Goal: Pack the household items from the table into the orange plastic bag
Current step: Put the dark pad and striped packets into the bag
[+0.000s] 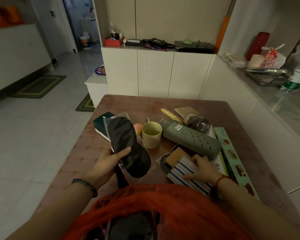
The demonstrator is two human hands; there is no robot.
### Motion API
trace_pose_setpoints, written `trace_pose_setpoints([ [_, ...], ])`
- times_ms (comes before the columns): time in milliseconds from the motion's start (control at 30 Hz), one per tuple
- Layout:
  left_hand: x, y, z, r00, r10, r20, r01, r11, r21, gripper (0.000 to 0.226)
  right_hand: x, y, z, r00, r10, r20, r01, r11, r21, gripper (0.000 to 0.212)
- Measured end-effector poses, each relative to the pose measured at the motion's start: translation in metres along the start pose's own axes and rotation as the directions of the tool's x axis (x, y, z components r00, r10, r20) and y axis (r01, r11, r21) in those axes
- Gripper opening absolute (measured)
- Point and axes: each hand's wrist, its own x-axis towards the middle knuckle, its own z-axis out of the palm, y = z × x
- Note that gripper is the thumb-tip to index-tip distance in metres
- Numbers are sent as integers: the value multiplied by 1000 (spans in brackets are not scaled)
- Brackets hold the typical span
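Orange bag (pixel 163 205) gapes at bottom centre; above it my left hand (pixel 109 160) grips packaged black eye mask (pixel 128 146); right hand (pixel 203 168), fingers spread, presses striped cloth (pixel 182 172).

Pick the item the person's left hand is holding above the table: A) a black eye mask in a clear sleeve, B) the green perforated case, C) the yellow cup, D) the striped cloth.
A: the left hand grips the black eye mask in its clear sleeve, raised over the table.
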Motion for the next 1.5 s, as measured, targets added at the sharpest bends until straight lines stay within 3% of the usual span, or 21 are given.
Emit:
trace_pose_setpoints([
  [67, 0, 0, 3, 999, -8, 46, 7, 1000, 10, 59, -1, 0, 0, 1000, 5, -1, -5, 1000, 0, 110],
  [133, -1, 1, 7, 997, -15, 73, 14, 1000, 15, 60, -3, -1, 2, 999, 29, 30, -30, 1000, 8, 112],
  [200, -2, 1, 10, 997, -26, 76, 24, 999, 27, 60, -7, -7, 1, 1000, -14, 22, 13, 998, 60, 81],
  [267, -4, 3, 12, 998, -10, 55, 8, 999, 42, 55, -14, -21, -7, 990, -83, -116, 114, 948, 296, 52],
  [367, -8, 6, 21, 997, 79, -14, -78, 996, 53, 37, -33, -56, -32, 959, -32, -282, 254, 542, 801, 39],
  [433, -13, 9, 34, 992, 119, 30, -121, 991, 63, 39, -42, -84, -41, 949, -159, -272, 313, 397, 863, 29],
  [500, -17, 14, 45, 977, 101, 187, -111, 993, 47, 52, -49, -110, -38, 937, -295, -188, 311, 456, 834, 27],
  [600, -27, 22, 48, 940, 48, 338, -66, 997, 42, 68, -50, -126, -20, 924, -337, -181, 346, 533, 772, 39],
  [667, -29, 18, 45, 937, 67, 342, -136, 974, 182, 78, -47, -124, -11, 911, -371, -180, 384, 604, 698, 36],
  [733, -30, 13, 44, 962, 129, 241, -184, 957, 223, 64, -43, -120, -12, 910, -398, -115, 365, 638, 678, 25],
  [833, -27, 14, 39, 981, 173, 93, -177, 983, 45, 40, -24, -100, -14, 961, -227, -159, 275, 715, 643, 39],
  [900, -27, 21, 30, 978, 206, 44, -204, 978, -49, 34, -6, -69, -8, 983, -49, -176, 100, 951, 292, 45],
  [967, -30, 31, 20, 972, 232, 22, -229, 967, -109, 37, 2, -35, 10, 994, 93, -60, -99, 989, -107, 76],
  [1033, -37, 39, 11, 966, 254, 39, -246, 958, -147, 39, 3, -13, 23, 984, 180, -9, -179, 971, -160, 100],
  [1100, -45, 43, 5, 967, 250, 51, -237, 954, -181, 40, 6, -4, 23, 975, 221, 3, -221, 974, -52, 107],
  [1200, -64, 43, 4, 967, 252, 46, -238, 949, -205, 43, 0, -11, 16, 978, 194, 80, -202, 974, 101, 68],
  [1267, -81, 41, 3, 963, 266, 44, -253, 947, -201, 45, -20, -28, 4, 998, 56, -7, -54, 979, 198, 24],
  [1300, -88, 40, 2, 959, 280, 49, -266, 945, -193, 45, -32, -38, -7, 995, -24, -94, 48, 964, 262, 19],
  [1367, -107, 39, 0, 949, 310, 61, -296, 939, -175, 45, -65, -61, -37, 918, -81, -387, 268, 849, 456, 14],
  [1400, -118, 39, 1, 942, 328, 73, -314, 936, -160, 44, -87, -73, -58, 870, -72, -487, 385, 718, 580, 9],
  [1500, -150, 33, 9, 917, 375, 139, -359, 925, -124, 44, -166, -104, -111, 854, -226, -468, 498, 98, 861, 8],
])
